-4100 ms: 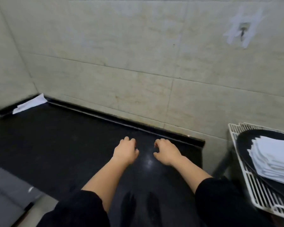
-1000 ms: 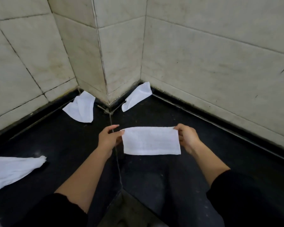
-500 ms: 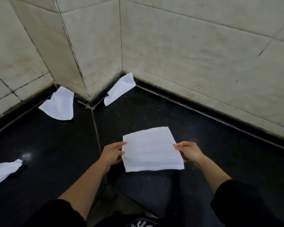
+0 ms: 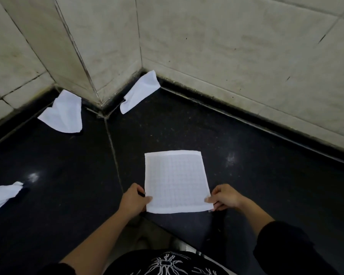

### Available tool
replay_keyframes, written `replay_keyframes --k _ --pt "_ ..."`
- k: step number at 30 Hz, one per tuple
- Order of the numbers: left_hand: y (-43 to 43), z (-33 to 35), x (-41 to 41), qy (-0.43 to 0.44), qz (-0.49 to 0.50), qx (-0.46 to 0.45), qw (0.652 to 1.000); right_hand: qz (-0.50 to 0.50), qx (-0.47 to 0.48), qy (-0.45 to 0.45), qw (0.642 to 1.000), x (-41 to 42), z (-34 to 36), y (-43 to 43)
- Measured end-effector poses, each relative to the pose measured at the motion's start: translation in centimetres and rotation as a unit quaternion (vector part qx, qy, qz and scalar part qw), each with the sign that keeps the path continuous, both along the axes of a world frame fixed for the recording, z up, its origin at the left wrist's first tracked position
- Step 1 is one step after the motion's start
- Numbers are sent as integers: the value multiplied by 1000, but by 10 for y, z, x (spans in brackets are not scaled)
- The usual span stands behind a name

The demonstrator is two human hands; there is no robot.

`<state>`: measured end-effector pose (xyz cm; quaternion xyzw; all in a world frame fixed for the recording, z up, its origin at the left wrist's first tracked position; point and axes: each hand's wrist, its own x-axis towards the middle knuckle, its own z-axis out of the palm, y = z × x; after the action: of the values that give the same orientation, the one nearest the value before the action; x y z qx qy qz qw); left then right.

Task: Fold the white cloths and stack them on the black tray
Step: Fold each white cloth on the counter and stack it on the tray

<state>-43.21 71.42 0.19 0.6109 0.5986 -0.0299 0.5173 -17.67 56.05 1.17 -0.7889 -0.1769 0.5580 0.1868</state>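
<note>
Two crumpled cloths [image 4: 63,114] beside tiled wall [image 4: 226,46]

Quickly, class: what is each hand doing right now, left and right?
Left hand: pinching the near left corner of the flat white cloth.
Right hand: pinching the same cloth's near right corner.

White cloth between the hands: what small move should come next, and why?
Probably fold the near edge over to the far edge: the white cloth lies flat on the black surface, with left hand and right hand each pinching a near corner.
</note>
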Motion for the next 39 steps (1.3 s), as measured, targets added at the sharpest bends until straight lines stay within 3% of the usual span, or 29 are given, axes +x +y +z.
replay_keyframes --k 5,10,15,21,27,31,39 --pt "3 10 -2 -77 73 -83 991 -111 57 46 991 7 5 -5" --pt "16 17 0 -200 180 -196 943 -192 103 125 968 16 8 3" --pt "33 26 10 -231 206 -218 926 -277 124 186 934 23 14 26" --pt "54 25 20 -217 181 -184 941 -208 137 83 965 33 16 50" --pt "68 10 34 -132 143 -6 981 -161 146 -61 974 43 8 72" --pt "75 -1 38 -107 87 70 988 -146 155 -86 973 48 0 84" --pt "90 -16 48 -87 102 109 985 -153 139 -113 972 53 -19 98"
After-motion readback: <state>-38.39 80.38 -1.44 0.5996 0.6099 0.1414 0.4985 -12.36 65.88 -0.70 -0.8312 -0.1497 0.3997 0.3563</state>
